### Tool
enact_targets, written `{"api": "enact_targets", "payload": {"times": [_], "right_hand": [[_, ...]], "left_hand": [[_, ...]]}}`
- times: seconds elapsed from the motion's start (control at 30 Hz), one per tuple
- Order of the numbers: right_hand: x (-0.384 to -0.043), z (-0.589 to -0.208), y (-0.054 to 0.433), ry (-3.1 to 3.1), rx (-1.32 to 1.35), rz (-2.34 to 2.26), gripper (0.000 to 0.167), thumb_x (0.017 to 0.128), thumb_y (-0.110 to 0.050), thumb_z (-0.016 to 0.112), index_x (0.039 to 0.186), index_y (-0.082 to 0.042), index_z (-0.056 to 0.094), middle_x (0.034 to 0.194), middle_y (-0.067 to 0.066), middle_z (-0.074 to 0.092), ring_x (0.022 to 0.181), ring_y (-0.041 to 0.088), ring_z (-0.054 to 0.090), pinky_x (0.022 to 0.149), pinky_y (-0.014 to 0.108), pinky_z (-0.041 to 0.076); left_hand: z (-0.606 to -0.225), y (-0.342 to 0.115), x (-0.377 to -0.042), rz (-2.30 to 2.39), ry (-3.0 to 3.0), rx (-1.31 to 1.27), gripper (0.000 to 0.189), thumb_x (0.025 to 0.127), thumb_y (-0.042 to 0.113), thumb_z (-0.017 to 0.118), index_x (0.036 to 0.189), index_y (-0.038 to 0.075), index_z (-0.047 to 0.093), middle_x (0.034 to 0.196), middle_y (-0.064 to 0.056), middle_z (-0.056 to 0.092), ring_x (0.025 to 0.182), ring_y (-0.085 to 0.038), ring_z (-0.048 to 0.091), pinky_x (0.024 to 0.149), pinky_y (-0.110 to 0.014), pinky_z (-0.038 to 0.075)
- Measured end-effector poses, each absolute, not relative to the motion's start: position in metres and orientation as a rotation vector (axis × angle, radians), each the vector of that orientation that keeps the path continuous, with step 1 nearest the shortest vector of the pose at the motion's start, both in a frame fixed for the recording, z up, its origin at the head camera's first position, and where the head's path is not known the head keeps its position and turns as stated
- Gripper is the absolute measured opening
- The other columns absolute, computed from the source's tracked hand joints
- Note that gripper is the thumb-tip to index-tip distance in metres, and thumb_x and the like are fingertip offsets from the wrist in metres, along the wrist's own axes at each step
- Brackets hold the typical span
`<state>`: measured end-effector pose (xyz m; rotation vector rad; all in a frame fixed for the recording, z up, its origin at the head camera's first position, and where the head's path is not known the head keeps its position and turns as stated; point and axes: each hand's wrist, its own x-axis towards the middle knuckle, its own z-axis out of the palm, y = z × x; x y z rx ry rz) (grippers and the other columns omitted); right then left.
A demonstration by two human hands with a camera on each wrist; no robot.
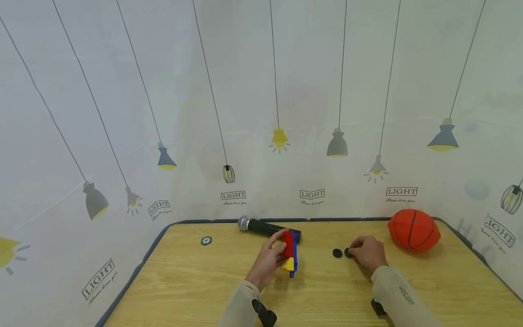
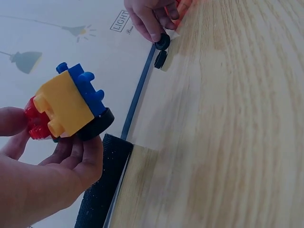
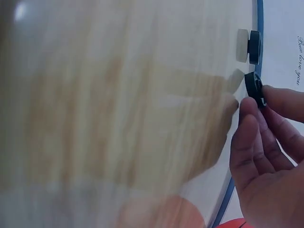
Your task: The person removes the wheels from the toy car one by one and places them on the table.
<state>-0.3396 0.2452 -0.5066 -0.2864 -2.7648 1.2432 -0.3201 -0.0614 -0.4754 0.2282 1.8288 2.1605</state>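
My left hand [image 1: 264, 263] holds a toy car built of blocks [image 1: 289, 247], with red and yellow bricks against a blue base, raised over the table and turned on its side. In the left wrist view, one black wheel [image 2: 97, 125] shows on the blue base [image 2: 87, 90], beside the yellow brick [image 2: 65, 102]; fingers hide part of the red brick. Between thumb and fingertips, my right hand [image 1: 371, 253] pinches a loose black wheel [image 3: 254, 89], which is tilted. Just left of it, a second black wheel [image 1: 337, 253] lies on the table.
Behind the left hand lies a black microphone [image 1: 261, 226] with a silver head. A small round chip [image 1: 206, 240] is at the left, and a red ball [image 1: 414, 230] at the back right. A printed wall sheet borders the wooden table [image 1: 180, 281].
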Motion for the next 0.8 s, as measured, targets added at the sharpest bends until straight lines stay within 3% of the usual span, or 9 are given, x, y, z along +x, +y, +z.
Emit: {"api": "enact_targets", "payload": {"times": [0.23, 0.57, 0.8], "right_hand": [[-0.342, -0.508, 0.244, -2.794, -0.236, 1.083, 0.010, 0.085, -0.011, 0.073, 0.089, -0.002, 0.074, 0.085, 0.011, 0.073, 0.082, 0.025, 0.061, 0.079, 0.042, 0.050], [-0.343, -0.498, 0.239, -2.846, -0.228, 0.968, 0.010, 0.085, -0.011, 0.074, 0.087, -0.002, 0.073, 0.088, 0.014, 0.072, 0.085, 0.029, 0.060, 0.082, 0.046, 0.050], [-0.340, -0.497, 0.239, -2.871, -0.217, 0.936, 0.010, 0.085, -0.012, 0.075, 0.083, -0.002, 0.072, 0.082, 0.010, 0.070, 0.081, 0.027, 0.059, 0.080, 0.045, 0.050]], "left_hand": [[-0.477, -0.062, -0.319, 2.143, 1.845, 0.253, 0.042, 0.108, 0.020, 0.044, 0.149, 0.028, 0.047, 0.153, -0.018, 0.043, 0.103, -0.019, 0.063, 0.089, -0.027, 0.051], [-0.474, -0.063, -0.319, 2.127, 1.848, 0.303, 0.041, 0.108, 0.021, 0.045, 0.148, 0.026, 0.048, 0.151, -0.018, 0.044, 0.108, -0.021, 0.062, 0.092, -0.030, 0.051], [-0.474, -0.062, -0.317, 2.120, 1.829, 0.325, 0.044, 0.107, 0.021, 0.046, 0.151, 0.022, 0.044, 0.152, -0.019, 0.043, 0.111, -0.021, 0.061, 0.092, -0.030, 0.052]]}}
